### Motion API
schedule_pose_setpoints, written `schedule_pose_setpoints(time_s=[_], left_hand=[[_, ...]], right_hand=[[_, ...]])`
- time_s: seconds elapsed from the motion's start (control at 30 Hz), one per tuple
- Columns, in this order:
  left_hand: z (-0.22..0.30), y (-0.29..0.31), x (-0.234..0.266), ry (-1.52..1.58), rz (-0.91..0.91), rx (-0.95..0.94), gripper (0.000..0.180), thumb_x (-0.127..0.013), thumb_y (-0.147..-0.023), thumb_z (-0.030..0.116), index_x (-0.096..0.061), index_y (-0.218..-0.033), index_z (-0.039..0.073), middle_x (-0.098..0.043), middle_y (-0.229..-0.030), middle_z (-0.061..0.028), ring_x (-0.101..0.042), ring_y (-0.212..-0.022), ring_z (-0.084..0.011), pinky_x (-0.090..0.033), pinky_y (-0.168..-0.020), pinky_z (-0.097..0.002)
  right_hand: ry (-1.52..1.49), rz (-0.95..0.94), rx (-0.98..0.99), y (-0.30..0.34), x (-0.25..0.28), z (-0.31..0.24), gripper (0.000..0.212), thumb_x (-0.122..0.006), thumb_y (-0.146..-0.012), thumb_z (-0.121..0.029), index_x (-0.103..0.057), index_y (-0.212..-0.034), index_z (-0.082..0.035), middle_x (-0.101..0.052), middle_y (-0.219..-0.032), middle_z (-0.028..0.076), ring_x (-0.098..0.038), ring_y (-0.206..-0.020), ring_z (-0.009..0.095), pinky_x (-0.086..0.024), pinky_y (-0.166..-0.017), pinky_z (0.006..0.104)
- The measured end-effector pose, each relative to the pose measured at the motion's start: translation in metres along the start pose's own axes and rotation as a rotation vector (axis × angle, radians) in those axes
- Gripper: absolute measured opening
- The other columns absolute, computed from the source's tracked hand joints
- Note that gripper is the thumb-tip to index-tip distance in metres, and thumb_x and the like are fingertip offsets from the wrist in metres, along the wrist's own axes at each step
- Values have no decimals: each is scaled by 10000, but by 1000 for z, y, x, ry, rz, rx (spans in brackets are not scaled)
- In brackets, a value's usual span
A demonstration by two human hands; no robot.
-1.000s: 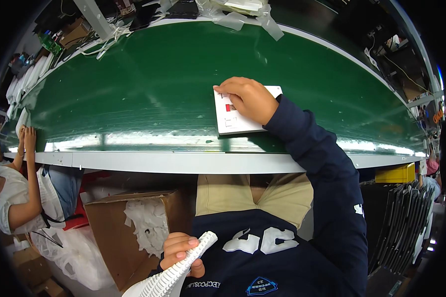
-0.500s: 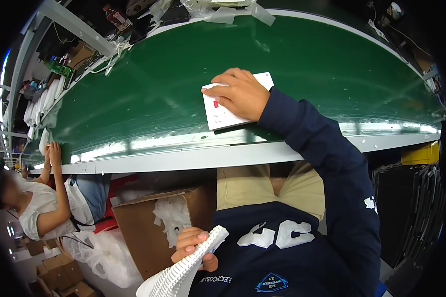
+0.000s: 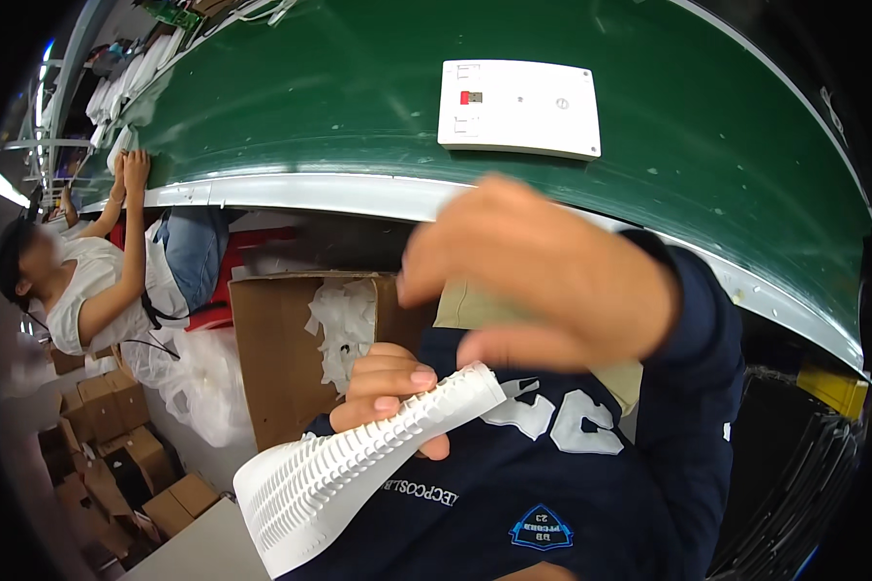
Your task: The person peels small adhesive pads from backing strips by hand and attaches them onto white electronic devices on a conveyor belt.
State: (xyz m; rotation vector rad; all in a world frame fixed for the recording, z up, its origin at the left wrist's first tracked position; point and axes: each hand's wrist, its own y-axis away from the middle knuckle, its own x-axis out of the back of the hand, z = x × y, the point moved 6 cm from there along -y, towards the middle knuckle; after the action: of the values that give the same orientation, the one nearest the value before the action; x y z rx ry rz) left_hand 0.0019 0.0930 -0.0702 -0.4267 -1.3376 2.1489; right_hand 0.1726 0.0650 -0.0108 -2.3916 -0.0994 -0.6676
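My left hand (image 3: 389,387) is closed around a white ribbed, fan-shaped piece (image 3: 349,460), narrow at its upper end and wide at the lower left. What the piece is made of I cannot tell. Blurred by motion, my right hand (image 3: 543,281) is over the narrow end, its thumb apart from the fingers and nothing visible between them. Whether the thumb touches the piece is unclear. On the green work surface lies a flat white rectangular device (image 3: 533,121) with a small red-and-metal plug (image 3: 471,98) on its face; neither hand touches it.
The green work surface (image 3: 310,126) has a pale metal front edge (image 3: 291,191). Below it stands an open cardboard box (image 3: 271,339) with white scraps inside. At the left, another person (image 3: 107,271) works at the same surface. A yellow bin (image 3: 833,389) sits at the right.
My right hand has let go of the white device and come back toward the ribbed piece. The left hand keeps its hold, with the piece raised slightly. The view has shifted.
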Motion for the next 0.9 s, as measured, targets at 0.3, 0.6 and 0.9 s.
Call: schedule_pose_setpoints(time_s=[0.3,0.6,0.9], left_hand=[[7,2,-8,13,60,93,496,-748,-791,311,-421,-1060,52,-610,-855,-134,-586,-716,-221,-435,-603,-317],[13,0,-18,-48,285,173,221,-592,-901,195,-437,-974,56,-621,-769,-140,-562,-612,-199,-434,-566,-304],[5,3,-21,35,149,126,374,-680,-849,271,-439,-1023,43,-621,-795,-135,-573,-645,-199,-435,-551,-293]], right_hand=[[237,372,83,19,-9,-56,147,-707,-687,-88,-660,-807,-18,-629,-800,49,-573,-733,196,-411,-569,285],[562,444,161,30,-17,-84,60,-661,-663,-72,-636,-717,-64,-599,-763,17,-565,-679,137,-387,-550,249],[709,221,642,39,-26,-94,70,-586,-740,-65,-574,-672,-77,-617,-787,36,-557,-728,129,-432,-635,270]])
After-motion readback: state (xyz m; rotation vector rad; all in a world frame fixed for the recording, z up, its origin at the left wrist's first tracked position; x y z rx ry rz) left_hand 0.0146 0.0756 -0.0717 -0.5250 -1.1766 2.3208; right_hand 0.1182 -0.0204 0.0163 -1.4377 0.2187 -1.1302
